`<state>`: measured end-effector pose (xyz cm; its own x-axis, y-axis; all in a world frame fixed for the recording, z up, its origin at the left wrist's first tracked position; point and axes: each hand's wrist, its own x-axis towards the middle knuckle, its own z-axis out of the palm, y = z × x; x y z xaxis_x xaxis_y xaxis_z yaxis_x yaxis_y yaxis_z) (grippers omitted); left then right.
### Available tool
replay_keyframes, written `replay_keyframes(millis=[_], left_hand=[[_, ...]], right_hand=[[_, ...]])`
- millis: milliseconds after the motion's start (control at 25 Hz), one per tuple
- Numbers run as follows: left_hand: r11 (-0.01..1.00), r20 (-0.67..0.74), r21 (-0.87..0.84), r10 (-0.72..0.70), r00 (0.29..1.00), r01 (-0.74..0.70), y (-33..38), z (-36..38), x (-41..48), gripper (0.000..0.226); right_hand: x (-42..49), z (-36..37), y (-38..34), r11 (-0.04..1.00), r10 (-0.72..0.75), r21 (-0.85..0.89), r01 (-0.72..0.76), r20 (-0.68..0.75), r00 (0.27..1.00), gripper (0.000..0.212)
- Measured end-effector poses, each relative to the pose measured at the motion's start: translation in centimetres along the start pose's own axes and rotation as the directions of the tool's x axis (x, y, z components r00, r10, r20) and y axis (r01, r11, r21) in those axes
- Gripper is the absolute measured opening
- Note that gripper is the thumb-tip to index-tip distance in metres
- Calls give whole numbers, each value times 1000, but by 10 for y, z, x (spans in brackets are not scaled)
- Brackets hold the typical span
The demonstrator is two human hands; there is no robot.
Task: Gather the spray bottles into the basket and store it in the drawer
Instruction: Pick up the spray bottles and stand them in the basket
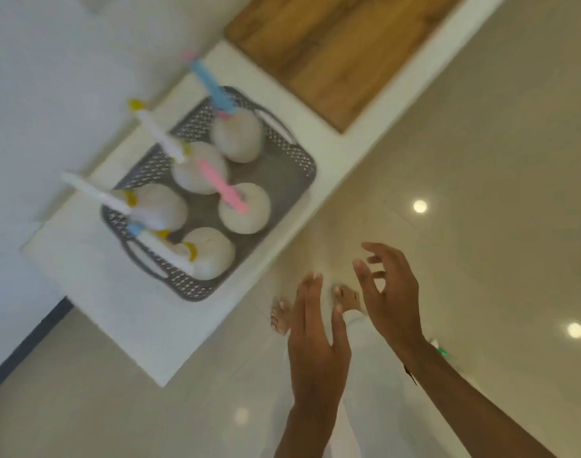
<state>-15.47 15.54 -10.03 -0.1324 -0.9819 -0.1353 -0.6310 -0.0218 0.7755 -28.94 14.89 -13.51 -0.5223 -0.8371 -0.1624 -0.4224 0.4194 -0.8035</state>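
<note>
1. Head view, blurred and tilted: a grey mesh basket (292,166) sits on a white counter (94,292), close to its front edge; five white spray bottles (244,208) stand upright inside it, apart from each other or just touching.
2. The nozzles differ: one blue (210,84) at the far end, one pink (221,186) near the middle, the others white with yellow collars; the blur hides finer detail.
3. A wooden board (332,51) lies further along the counter, well apart from the basket.
4. The left hand (315,342) is flat, fingers together and straight, thumb out to the side; it holds nothing.
5. The right hand (391,299) is empty, fingers loosely spread and slightly curled.
6. Both hands hang over the tiled floor (480,160), just beside each other, near the basket but not touching it; bare feet (281,317) show below them.
7. No drawer can be made out.
</note>
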Motion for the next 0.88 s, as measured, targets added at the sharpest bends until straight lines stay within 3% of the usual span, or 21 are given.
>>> replay_keyframes(millis=[120,240,440,560,640,760,880], left_hand=[[972,306,103,170,937,-210,-2,39,-48,49],[924,590,128,222,776,-361,-8,80,-93,54],[809,811,131,245,531,-573,-16,169,-155,55],[773,861,119,233,453,-623,-23,232,-188,54],[777,851,159,205,484,-609,-33,269,-211,55],[716,865,164,227,448,-678,-63,322,-244,56],[679,914,224,103,393,-699,-109,375,-256,62]], right_hand=[[-76,-51,72,975,212,-46,-217,-92,973,26],[-155,-89,138,904,406,-87,-419,-133,904,26],[-251,-127,232,793,580,-100,-601,-174,795,28],[-274,-132,300,747,602,-229,-624,-166,781,35],[-271,-131,353,705,618,-392,-591,-70,783,43],[-252,-120,434,698,585,-534,-478,39,810,52],[-227,-94,510,667,521,-670,-326,106,847,51]])
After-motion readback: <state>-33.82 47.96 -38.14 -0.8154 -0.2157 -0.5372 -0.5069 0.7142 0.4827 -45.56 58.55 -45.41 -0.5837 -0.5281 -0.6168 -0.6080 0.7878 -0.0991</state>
